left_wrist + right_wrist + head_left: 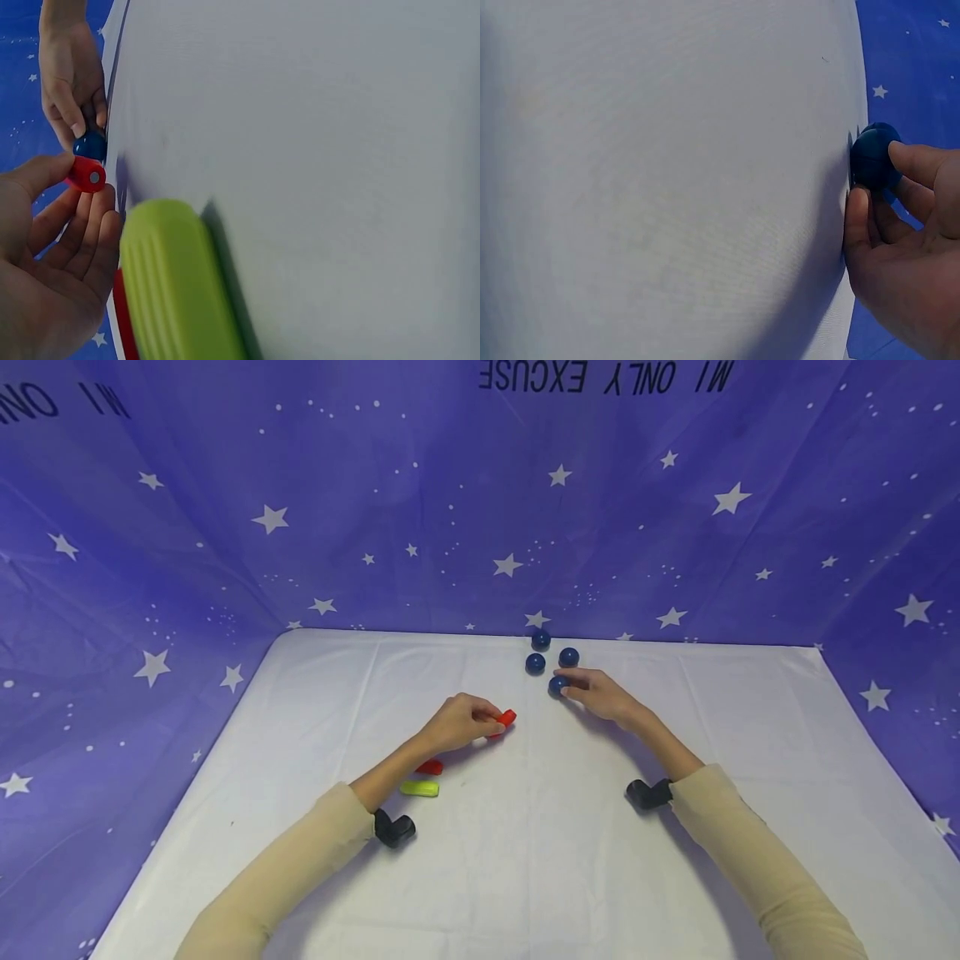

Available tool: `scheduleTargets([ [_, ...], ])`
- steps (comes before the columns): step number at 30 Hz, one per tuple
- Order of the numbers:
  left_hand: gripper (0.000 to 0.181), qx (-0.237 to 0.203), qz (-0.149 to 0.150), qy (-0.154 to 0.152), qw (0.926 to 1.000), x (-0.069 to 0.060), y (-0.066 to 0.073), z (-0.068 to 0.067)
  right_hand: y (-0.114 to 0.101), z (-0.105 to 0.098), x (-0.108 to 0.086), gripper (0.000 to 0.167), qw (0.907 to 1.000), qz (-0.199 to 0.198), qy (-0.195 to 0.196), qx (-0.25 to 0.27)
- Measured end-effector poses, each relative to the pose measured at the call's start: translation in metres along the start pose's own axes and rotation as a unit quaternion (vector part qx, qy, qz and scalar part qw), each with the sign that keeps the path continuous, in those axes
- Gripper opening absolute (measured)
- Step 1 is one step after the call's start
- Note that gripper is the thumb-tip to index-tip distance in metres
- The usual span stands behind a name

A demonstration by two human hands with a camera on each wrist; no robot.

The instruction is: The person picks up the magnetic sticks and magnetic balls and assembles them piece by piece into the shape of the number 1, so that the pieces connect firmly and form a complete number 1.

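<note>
Red rod (85, 173), shiny blue ball (557, 686)

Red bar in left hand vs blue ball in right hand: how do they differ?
Shape: the red bar is elongated; the blue ball is round.
Surface: a grey disc shows on the red bar's end; none shows on the blue ball.
Holder: left hand grips the red bar; right hand grips the blue ball.
Shared: both are held between thumb and fingers.

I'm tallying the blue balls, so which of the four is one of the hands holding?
The blue ball lowest in the head view, pinched in the right hand; the other three balls sit loosely grouped farther back.
</note>
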State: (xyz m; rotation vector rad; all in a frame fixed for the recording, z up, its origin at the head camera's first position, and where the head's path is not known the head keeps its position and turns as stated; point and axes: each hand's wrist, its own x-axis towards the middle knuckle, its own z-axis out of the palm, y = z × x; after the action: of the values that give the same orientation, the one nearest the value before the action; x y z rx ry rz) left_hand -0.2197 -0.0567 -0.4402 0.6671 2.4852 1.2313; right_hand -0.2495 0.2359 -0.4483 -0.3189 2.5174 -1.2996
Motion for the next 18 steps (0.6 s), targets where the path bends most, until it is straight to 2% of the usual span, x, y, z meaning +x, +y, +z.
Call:
scheduleTargets([
  [9, 0.019, -0.023, -0.007, 0.006, 0.9997, 0.015, 0.006, 0.01, 0.0, 0.002, 0.001, 0.045, 1.0, -0.007, -0.003, -0.004],
  [18, 0.02, -0.019, -0.009, 0.012, 0.9997, 0.028, 0.013, 0.017, -0.007, 0.002, -0.001, 0.044, 0.9998, -0.013, -0.005, -0.017],
])
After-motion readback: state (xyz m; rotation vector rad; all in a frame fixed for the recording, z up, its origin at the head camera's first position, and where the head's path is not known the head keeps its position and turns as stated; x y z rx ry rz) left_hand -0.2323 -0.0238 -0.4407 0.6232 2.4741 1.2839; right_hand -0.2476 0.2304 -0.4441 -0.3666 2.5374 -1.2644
